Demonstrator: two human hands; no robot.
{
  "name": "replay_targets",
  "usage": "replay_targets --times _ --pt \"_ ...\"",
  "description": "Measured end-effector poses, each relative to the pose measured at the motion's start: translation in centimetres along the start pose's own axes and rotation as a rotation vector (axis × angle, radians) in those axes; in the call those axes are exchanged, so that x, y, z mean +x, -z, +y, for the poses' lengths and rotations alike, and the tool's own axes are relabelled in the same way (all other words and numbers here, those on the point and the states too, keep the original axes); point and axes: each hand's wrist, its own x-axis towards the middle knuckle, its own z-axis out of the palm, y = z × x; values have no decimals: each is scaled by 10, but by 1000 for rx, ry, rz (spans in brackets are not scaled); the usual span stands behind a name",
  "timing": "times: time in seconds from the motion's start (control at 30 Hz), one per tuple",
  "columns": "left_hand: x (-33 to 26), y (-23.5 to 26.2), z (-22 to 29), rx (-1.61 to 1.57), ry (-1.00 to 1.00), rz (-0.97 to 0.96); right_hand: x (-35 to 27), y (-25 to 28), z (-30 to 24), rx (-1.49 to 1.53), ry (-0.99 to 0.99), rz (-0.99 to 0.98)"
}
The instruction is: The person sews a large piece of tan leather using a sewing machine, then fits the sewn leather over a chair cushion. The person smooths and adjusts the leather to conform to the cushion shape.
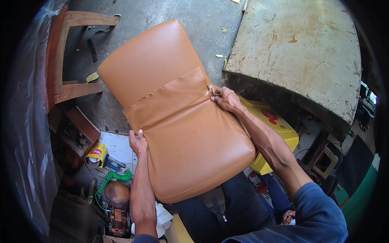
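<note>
A tan leather-look chair cushion (194,150) lies across my lap, its far half reaching out over the floor. It is folded or jointed across the middle, where a loose flap with a rough, ragged edge crosses it. My left hand (139,142) grips the left side near this crease, thumb on top. At the crease's right end my right hand (227,99) pinches the cover's edge, next to a small whitish torn or bunched spot. The undersides of the cushion and the fingers beneath it are hidden.
A worn wooden table (296,52) stands at right, with a yellow plastic thing (279,125) below it. Left are a wooden frame (60,56), a yellow can (97,154), a green coiled hose (117,176) and a rusty compressor (117,198). Another person's hand (288,217) shows lower right.
</note>
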Motion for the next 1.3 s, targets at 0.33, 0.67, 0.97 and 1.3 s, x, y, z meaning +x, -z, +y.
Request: replay_targets --times 0.33,0.67,0.97,1.3 --pt "-4 22 18 386 -242 -177 12 -20 18 37 252 132" --pt "-121 54 155 377 -561 -853 -94 -11 82 789 -492 84" --pt "-70 -66 232 296 -474 -1084 -149 -69 80 1392 -655 -112" --pt "-69 -80 232 285 -392 -1014 -125 -83 92 951 -676 223"
